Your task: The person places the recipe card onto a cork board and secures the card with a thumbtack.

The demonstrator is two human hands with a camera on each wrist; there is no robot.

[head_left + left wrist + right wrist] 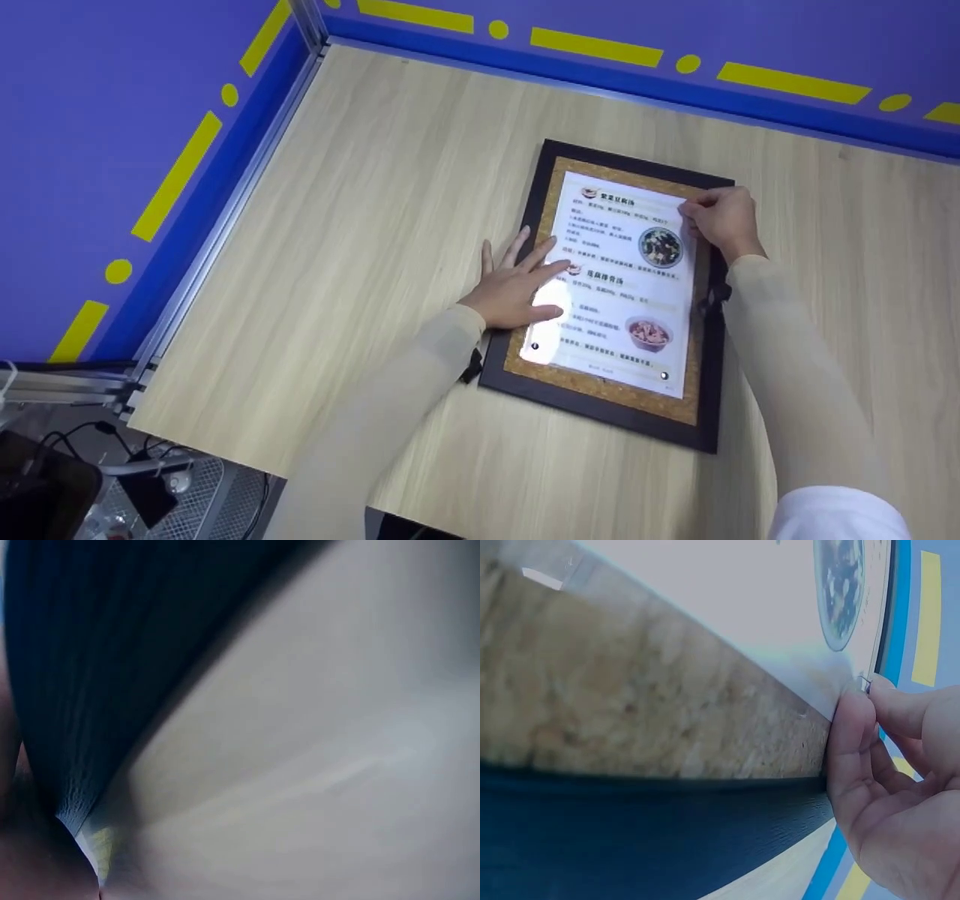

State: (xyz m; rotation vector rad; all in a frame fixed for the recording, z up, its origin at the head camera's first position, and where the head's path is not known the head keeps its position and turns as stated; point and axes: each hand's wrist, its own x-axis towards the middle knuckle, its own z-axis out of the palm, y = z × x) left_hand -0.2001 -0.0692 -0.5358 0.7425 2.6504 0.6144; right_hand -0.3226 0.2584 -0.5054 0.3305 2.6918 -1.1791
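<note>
A printed recipe sheet (600,300) with two food pictures lies on a cork board (600,386) with a dark frame (600,415). My left hand (514,289) presses on the sheet's left edge, fingers spread across board and frame. At the sheet's upper right corner, my right hand (724,221) pinches a small shiny thumbtack (865,684) between thumb and fingertips, which mostly hide it. Round thumbtacks sit at the sheet's lower left (535,346) and lower right corners. In the left wrist view, the dark frame (112,652) fills the upper left.
The board lies on a light wooden table (360,225). Blue panels with yellow marks (592,46) stand along its back and left sides, with a metal rail (247,180) at their foot. Cables and a mesh basket (187,495) are below the table's front left edge.
</note>
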